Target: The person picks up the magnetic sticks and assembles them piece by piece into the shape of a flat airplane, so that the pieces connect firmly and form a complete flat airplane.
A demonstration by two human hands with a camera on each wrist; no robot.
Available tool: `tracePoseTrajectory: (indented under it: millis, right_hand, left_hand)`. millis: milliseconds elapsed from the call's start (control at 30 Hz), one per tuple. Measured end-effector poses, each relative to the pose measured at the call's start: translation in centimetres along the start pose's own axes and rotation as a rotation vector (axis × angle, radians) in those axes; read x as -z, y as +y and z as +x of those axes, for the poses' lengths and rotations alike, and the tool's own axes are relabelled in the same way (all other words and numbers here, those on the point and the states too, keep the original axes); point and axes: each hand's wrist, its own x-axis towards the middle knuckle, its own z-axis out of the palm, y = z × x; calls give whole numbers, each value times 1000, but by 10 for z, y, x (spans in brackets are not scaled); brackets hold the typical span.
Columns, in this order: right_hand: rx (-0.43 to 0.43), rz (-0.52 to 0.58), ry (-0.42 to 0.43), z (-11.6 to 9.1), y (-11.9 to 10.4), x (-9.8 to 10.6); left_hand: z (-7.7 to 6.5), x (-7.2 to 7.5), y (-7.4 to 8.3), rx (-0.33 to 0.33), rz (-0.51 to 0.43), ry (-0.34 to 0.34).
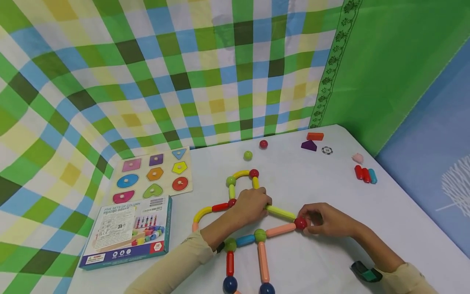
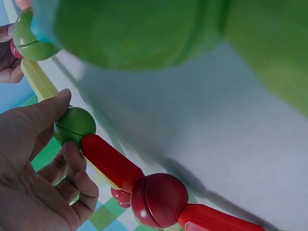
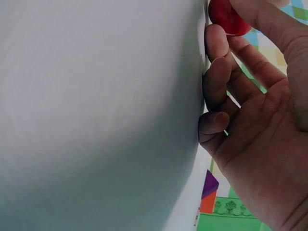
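A figure of coloured rods joined by balls lies flat on the white table. My left hand (image 1: 253,204) pinches a green ball (image 2: 77,122) between thumb and fingers. In the left wrist view a red rod (image 2: 113,162) runs from that ball to a dark red ball (image 2: 161,199). My right hand (image 1: 330,220) pinches a red ball (image 1: 300,223) at the figure's right corner. A yellow-green rod (image 1: 280,212) and a salmon rod (image 1: 280,230) meet at this red ball. My left hand hides the green ball in the head view.
Left on the table (image 1: 323,261) are a shape puzzle board (image 1: 167,158) and a boxed bead set (image 1: 125,228). A loose green ball (image 1: 247,155) and a loose red ball (image 1: 263,144) lie behind the figure. Small blocks (image 1: 315,136) and short red rods (image 1: 362,173) lie at the right.
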Motion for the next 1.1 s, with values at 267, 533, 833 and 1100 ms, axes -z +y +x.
tracePoseTrajectory:
  millis: [267, 533, 833, 1100]
  right_hand:
    - [2, -13, 4, 6, -1, -3]
    - [31, -38, 32, 8, -4, -3]
    - [35, -26, 4, 14, -6, -5]
    - [47, 12, -85, 24, -15, -8]
  left_hand:
    - [-1, 2, -2, 4, 20, -33]
    - [-1, 7, -6, -10, 69, -37]
    - [-7, 9, -8, -11, 87, -36]
    - [-8, 9, -11, -11, 95, -42]
